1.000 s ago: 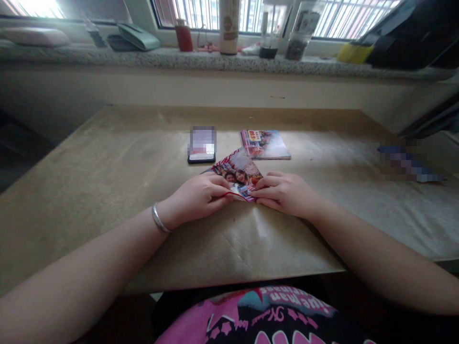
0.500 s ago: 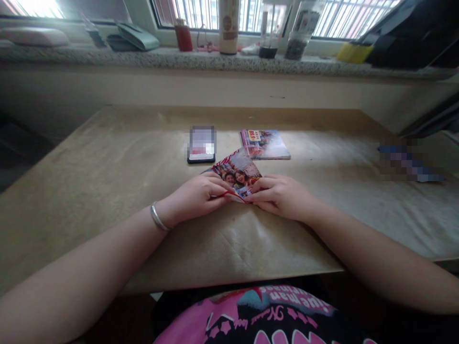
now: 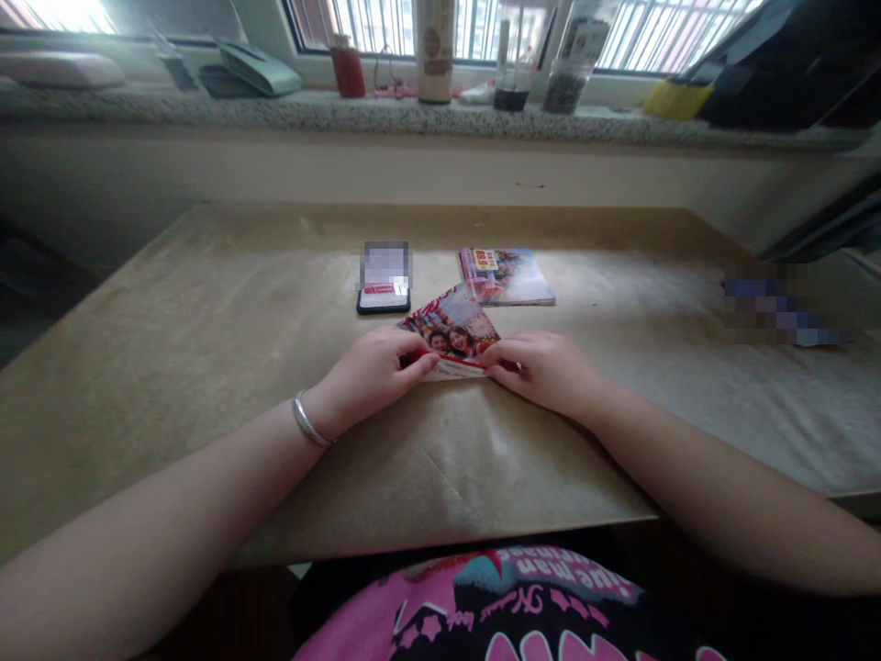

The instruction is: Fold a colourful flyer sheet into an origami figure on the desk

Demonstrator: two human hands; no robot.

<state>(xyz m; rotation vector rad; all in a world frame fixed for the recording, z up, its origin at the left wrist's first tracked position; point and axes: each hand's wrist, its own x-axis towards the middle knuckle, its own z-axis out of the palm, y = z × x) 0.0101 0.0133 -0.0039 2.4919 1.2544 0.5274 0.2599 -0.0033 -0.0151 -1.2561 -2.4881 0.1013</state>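
A printed paper leaflet (image 3: 464, 321) with a photo of people lies folded to a point on the table, between my hands. Along its near edge runs a red line with a white strip below. My left hand (image 3: 385, 367), a silver bangle at its wrist, pinches the left end of that edge between thumb and fingers. At the right end, my right hand (image 3: 540, 372) grips the paper with its fingertips. Just beyond the leaflet's tip lies a stack of similar colourful leaflets (image 3: 513, 278). A phone (image 3: 384, 280) with its screen lit rests to the left of the stack.
The table (image 3: 206, 321) has a smooth tan cover. Toward its right edge lies a blurred-out bluish item (image 3: 777, 308). Behind it, a granite windowsill (image 3: 309, 110) carries a red bottle (image 3: 348, 69), a tall cream bottle (image 3: 435, 55), several other containers and a yellow object (image 3: 678, 99).
Both hands have drawn slightly apart along the leaflet's near edge. That edge now lies straighter, and more of its white strip shows.
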